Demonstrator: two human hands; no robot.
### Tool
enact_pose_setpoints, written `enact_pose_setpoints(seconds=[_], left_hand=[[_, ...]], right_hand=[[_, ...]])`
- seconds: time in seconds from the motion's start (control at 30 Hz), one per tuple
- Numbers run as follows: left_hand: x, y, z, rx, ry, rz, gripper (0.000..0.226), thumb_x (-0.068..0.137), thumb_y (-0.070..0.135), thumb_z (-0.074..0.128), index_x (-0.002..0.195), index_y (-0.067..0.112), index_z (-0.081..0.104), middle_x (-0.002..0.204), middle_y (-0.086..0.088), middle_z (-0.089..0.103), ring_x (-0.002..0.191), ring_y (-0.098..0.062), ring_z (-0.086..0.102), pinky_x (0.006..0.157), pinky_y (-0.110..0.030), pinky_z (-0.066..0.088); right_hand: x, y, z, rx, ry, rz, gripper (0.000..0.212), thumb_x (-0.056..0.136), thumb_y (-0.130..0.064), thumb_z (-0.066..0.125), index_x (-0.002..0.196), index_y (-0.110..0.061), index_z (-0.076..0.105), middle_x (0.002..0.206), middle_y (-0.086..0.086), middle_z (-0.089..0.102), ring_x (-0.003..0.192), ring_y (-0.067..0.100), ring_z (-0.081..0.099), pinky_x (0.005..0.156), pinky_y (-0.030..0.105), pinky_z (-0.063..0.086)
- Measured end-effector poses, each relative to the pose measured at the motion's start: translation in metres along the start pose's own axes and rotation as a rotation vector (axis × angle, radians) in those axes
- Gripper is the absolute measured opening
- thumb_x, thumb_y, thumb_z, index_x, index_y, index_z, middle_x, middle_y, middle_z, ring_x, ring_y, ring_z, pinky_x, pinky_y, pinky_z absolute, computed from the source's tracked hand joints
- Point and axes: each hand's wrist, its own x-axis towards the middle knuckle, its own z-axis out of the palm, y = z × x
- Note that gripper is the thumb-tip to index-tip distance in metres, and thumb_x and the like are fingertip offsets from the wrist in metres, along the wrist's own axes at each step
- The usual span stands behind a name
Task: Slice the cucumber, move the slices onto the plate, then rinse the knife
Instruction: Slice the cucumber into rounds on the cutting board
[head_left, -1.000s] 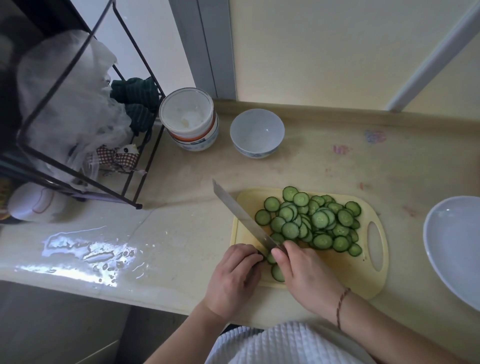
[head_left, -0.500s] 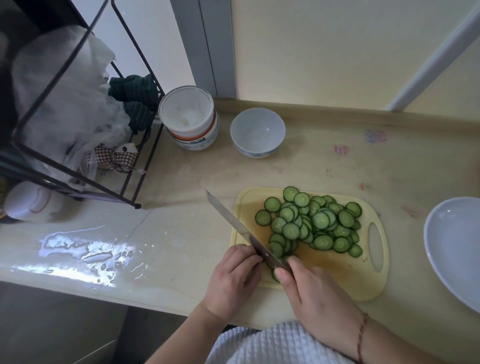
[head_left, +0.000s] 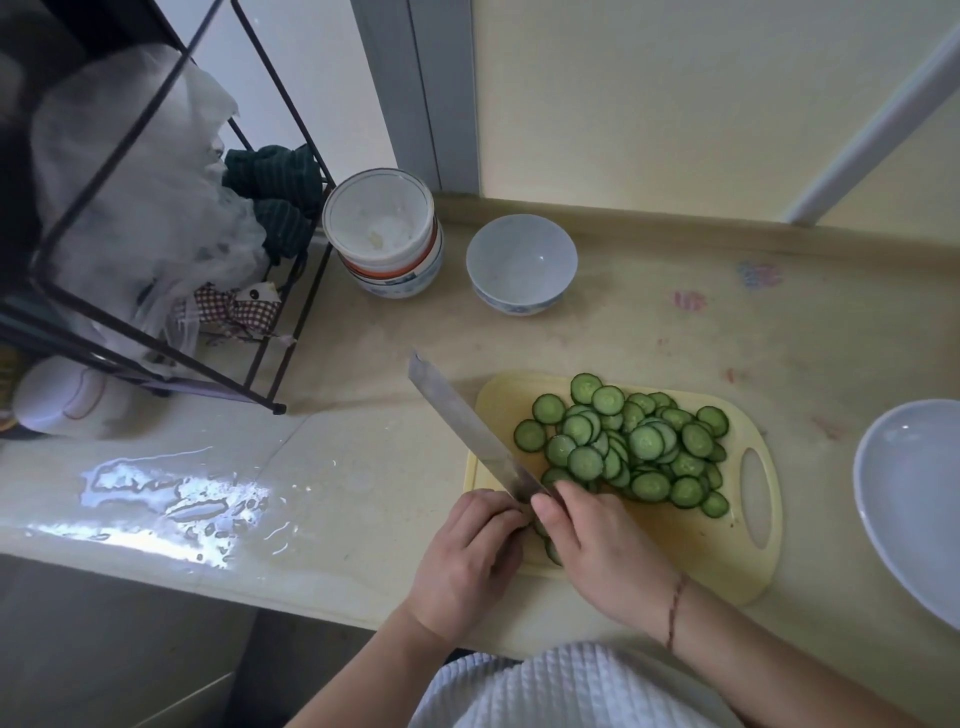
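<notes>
A puddle of water (head_left: 171, 493) shines at the lower left of the surface (head_left: 363, 467). Near the bottom centre, the left hand (head_left: 467, 556) curls its grip over the last cucumber stub, mostly hidden. The right hand (head_left: 597, 551) grips the knife (head_left: 467, 431), blade angled toward upper left. Cucumber slices (head_left: 634, 447) pile on the yellow cutting board (head_left: 727, 551); the plate (head_left: 904, 499) sits at the right edge.

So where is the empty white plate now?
In the head view, the empty white plate sits at the right edge, on the counter beside the yellow cutting board.
</notes>
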Motion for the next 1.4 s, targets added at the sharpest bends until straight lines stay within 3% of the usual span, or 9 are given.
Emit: enact_pose_setpoints(seconds=[0.13, 0.37, 0.5, 0.7, 0.8, 0.97, 1.17, 1.27, 1.4], left_hand=[[-0.003, -0.005, -0.009, 0.035, 0.082, -0.026, 0.027, 0.082, -0.004, 0.074, 0.101, 0.01, 0.06, 0.104, -0.001, 0.057, 0.093, -0.019, 0.058, 0.091, -0.021, 0.048], [-0.009, -0.007, -0.024, 0.023, 0.122, -0.038, 0.014, 0.087, 0.005, 0.065, 0.096, 0.013, 0.06, 0.103, 0.002, 0.056, 0.092, -0.018, 0.059, 0.086, -0.021, 0.05], [-0.009, -0.007, -0.023, 0.012, 0.121, -0.047, 0.011, 0.089, 0.006, 0.064, 0.096, 0.014, 0.06, 0.103, 0.002, 0.057, 0.093, -0.018, 0.059, 0.088, -0.02, 0.049], [-0.009, -0.006, -0.023, -0.005, 0.091, -0.037, 0.013, 0.087, 0.004, 0.064, 0.096, 0.013, 0.059, 0.104, 0.0, 0.056, 0.093, -0.019, 0.058, 0.088, -0.02, 0.047], [-0.009, -0.006, -0.024, -0.007, 0.078, -0.024, 0.014, 0.088, 0.004, 0.064, 0.097, 0.013, 0.059, 0.105, 0.0, 0.055, 0.094, -0.019, 0.058, 0.089, -0.021, 0.047], [-0.009, -0.005, -0.022, -0.019, 0.046, -0.016, 0.016, 0.087, 0.003, 0.064, 0.099, 0.012, 0.059, 0.105, 0.001, 0.055, 0.094, -0.019, 0.057, 0.088, -0.019, 0.046], [-0.006, -0.005, -0.018, -0.016, 0.024, -0.009, 0.015, 0.088, 0.002, 0.064, 0.1, 0.01, 0.06, 0.106, 0.0, 0.055, 0.095, -0.019, 0.057, 0.087, -0.022, 0.049], [-0.003, -0.002, -0.017, -0.022, 0.021, 0.005, 0.013, 0.089, 0.003, 0.064, 0.1, 0.01, 0.06, 0.105, -0.001, 0.055, 0.094, -0.02, 0.058, 0.088, -0.022, 0.048], [-0.006, -0.005, -0.018, -0.017, 0.04, 0.032, 0.016, 0.088, 0.001, 0.066, 0.099, 0.009, 0.059, 0.105, -0.003, 0.056, 0.093, -0.024, 0.058, 0.085, -0.028, 0.051]], right_hand=[[-0.02, 0.008, -0.031, 0.077, -0.114, -0.068, 0.045, 0.091, -0.06, 0.026, 0.077, -0.024, 0.047, 0.055, -0.005, 0.048, 0.046, 0.01, 0.042, 0.045, 0.033, 0.036], [-0.07, 0.048, -0.051, -0.126, -0.213, -0.063, 0.044, 0.087, -0.076, 0.015, 0.082, -0.039, 0.039, 0.065, -0.004, 0.054, 0.064, 0.012, 0.053, 0.06, 0.032, 0.044], [-0.073, 0.066, -0.054, -0.102, -0.24, -0.031, 0.058, 0.085, -0.079, 0.015, 0.08, -0.028, 0.043, 0.07, 0.0, 0.055, 0.066, 0.012, 0.053, 0.065, 0.032, 0.044], [-0.067, 0.08, -0.053, -0.155, -0.277, -0.038, 0.043, 0.093, -0.067, 0.022, 0.076, -0.031, 0.039, 0.069, -0.006, 0.052, 0.068, 0.008, 0.051, 0.063, 0.032, 0.042], [-0.061, 0.082, -0.055, -0.168, -0.293, -0.033, 0.043, 0.093, -0.065, 0.023, 0.076, -0.03, 0.04, 0.064, -0.004, 0.05, 0.067, 0.007, 0.05, 0.061, 0.028, 0.039], [-0.043, 0.079, -0.064, -0.15, -0.263, -0.051, 0.051, 0.092, -0.067, 0.021, 0.074, -0.025, 0.045, 0.06, -0.003, 0.051, 0.06, 0.013, 0.052, 0.059, 0.034, 0.043], [-0.01, 0.061, -0.07, -0.183, -0.229, -0.05, 0.04, 0.096, -0.051, 0.031, 0.072, -0.023, 0.045, 0.055, -0.004, 0.048, 0.056, 0.018, 0.052, 0.055, 0.035, 0.042], [-0.01, 0.058, -0.072, -0.186, -0.245, -0.061, 0.044, 0.093, -0.057, 0.028, 0.071, -0.023, 0.044, 0.056, -0.003, 0.049, 0.054, 0.015, 0.05, 0.056, 0.037, 0.043], [-0.031, 0.068, -0.08, -0.164, -0.306, -0.062, 0.052, 0.087, -0.068, 0.024, 0.07, -0.023, 0.044, 0.059, -0.005, 0.049, 0.057, 0.013, 0.049, 0.056, 0.025, 0.037]])
